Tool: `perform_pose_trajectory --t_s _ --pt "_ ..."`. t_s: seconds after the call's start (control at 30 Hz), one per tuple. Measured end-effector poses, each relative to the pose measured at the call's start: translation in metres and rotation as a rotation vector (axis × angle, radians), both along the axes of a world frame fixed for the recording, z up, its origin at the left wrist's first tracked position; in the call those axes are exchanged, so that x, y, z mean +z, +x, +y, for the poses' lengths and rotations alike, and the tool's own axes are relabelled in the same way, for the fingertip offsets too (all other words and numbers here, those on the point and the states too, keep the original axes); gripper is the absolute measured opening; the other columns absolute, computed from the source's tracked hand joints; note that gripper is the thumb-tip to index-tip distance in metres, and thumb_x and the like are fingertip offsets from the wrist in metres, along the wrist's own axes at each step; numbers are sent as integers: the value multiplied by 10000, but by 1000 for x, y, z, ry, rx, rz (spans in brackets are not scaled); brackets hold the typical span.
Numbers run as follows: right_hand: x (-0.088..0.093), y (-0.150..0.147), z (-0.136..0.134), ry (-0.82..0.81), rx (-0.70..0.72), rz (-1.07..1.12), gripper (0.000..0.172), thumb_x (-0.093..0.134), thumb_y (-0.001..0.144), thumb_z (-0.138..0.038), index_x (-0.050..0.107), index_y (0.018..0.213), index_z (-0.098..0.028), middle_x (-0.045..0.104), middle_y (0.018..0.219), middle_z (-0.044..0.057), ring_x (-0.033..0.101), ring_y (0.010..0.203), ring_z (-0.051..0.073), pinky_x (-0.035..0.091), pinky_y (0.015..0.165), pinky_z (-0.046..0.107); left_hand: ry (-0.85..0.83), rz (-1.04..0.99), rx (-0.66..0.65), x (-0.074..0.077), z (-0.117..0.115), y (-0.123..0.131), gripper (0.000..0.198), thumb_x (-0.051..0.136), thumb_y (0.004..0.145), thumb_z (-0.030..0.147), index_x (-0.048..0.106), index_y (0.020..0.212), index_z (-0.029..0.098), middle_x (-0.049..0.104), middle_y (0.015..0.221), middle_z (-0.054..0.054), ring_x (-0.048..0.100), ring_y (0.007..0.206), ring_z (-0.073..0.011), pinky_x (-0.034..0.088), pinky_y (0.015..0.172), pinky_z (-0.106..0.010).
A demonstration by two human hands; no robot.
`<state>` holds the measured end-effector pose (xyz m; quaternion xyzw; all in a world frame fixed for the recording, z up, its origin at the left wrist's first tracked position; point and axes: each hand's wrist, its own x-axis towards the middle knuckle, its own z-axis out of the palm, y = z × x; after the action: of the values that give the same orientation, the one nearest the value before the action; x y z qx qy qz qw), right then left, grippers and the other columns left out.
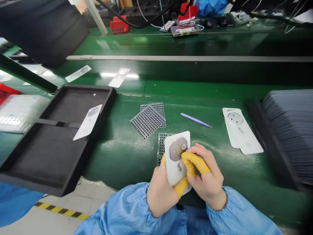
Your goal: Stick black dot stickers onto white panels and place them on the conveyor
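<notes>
Green worktop (127, 153): black tray (49, 156) left, dotted sheets (148, 120) centre, purple tweezers (195, 120), stacked cards (241, 132) right. White card (173, 171), rounded, grey disc (176, 150) near top, above near edge; left hand (160, 191) fingers wrapped around, right hand (206, 179) fingers pinching disc rim.

Glossy green bench (127, 153). Holds a black tray (44, 156) at the left edge, dotted sheets (148, 120) mid-bench, purple tweezers (195, 120) just right of them, stacked white cards (242, 132) farther right, dark stacked trays (288, 130) at the right edge, two white strips (78, 73) toward the far side.
</notes>
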<state>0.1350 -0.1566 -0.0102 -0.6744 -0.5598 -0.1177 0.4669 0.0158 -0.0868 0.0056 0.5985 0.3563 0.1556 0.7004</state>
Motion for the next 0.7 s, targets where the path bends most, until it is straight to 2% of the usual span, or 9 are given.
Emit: perform_pose_trajectory --t_s 0.1,0.2,0.3,0.37,0.47,0.6,0.7 --pt "-2 -1 -3 -9 12 11 396 543 810 -25 553 1161 -209 621 984 69 613 916 186 511 955 471 198 22 -107 1 -2 -5 527 687 791 220 483 1273 281 681 1101 -31 682 949 -224 543 807 -267" --pt "-1 0 -8 -68 83 26 458 494 816 -24 531 1228 -221 613 1091 80 610 988 204 429 1032 539 263 40 -128 0 -2 -8 550 676 798 216 460 1299 285 682 1053 -32 694 879 -217 550 745 -249" --pt "4 1 -16 -184 213 21 503 488 808 -63 486 1300 -167 491 1303 155 516 1185 288 349 1059 602 361 70 -146 0 0 -10 489 668 794 205 521 1252 292 660 1096 -44 692 863 -223 546 750 -264" --pt "8 -1 -20 -221 250 36 538 471 812 -102 440 1348 -136 383 1403 187 428 1271 342 340 1041 623 437 97 -180 1 2 -10 436 655 799 209 562 1217 294 646 1127 -52 687 881 -231 540 763 -273" --pt "9 -6 -21 -208 217 41 586 441 820 -111 380 1402 -127 294 1472 188 364 1317 372 357 1019 617 507 121 -237 5 4 -11 400 615 826 217 581 1218 288 645 1147 -60 678 920 -247 528 775 -277" --pt "8 -14 -19 -221 156 12 625 462 816 -99 344 1429 -133 261 1504 183 343 1332 388 368 1015 614 542 126 -259 9 6 -10 434 607 821 219 579 1252 260 673 1079 -82 675 873 -255 514 758 -281" --pt "7 -19 -16 -243 152 17 651 475 822 -107 297 1448 -106 270 1500 197 322 1345 386 385 1020 600 555 132 -241 10 9 -8 268 618 788 191 679 1043 246 696 921 -74 668 692 -224 494 621 -265"
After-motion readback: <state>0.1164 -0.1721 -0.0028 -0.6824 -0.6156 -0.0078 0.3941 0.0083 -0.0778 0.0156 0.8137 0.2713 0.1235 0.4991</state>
